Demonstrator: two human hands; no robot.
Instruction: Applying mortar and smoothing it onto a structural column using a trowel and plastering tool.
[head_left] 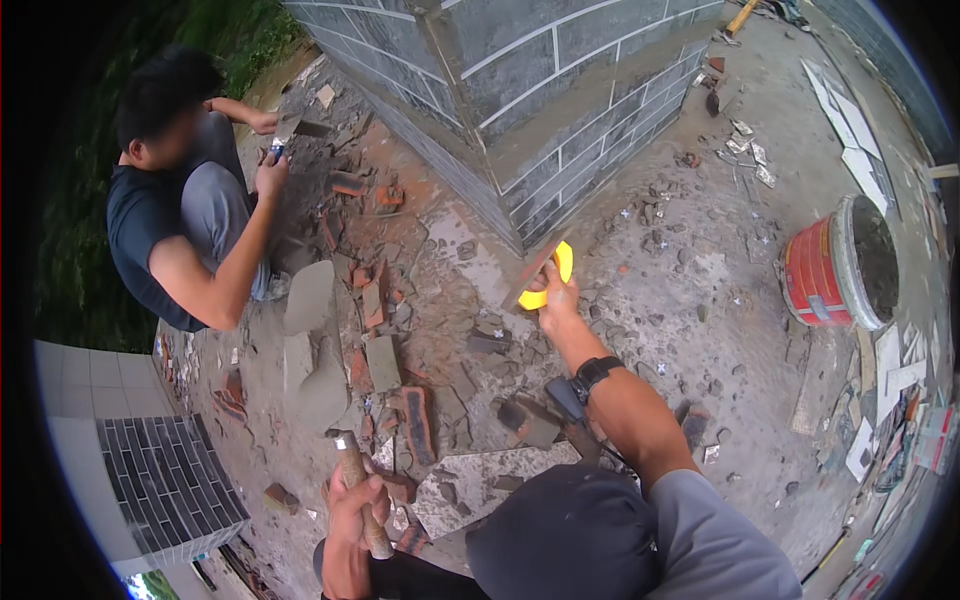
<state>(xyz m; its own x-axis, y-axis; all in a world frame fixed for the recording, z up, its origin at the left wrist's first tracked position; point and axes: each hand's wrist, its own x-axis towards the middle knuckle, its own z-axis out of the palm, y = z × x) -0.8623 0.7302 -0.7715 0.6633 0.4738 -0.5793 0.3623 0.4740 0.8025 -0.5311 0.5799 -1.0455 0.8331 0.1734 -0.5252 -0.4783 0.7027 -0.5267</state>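
Note:
My right hand (pixel 562 306) grips the yellow handle of a flat float (pixel 566 262). The float's plate sits at the foot of the corner of a grey tiled pillar (pixel 560 150); whether it touches the pillar I cannot tell. Nearer me at the lower left, my left hand (pixel 352 508) is closed round a thick wooden-handled tool (pixel 354 470) with a shiny metal piece at its upper end. The rest of that tool's shape is unclear. Broken bricks (pixel 418 425) and a pale slab (pixel 490 480) lie near my left hand.
At the left a co-worker (pixel 185 200) crouches, holding a blue-handled tool and a grey piece. A red bucket (pixel 818 270) of grey material stands tilted in view at the right. White tile pieces (pixel 850 120) lie beyond it. Rubble and mortar lumps cover the ground.

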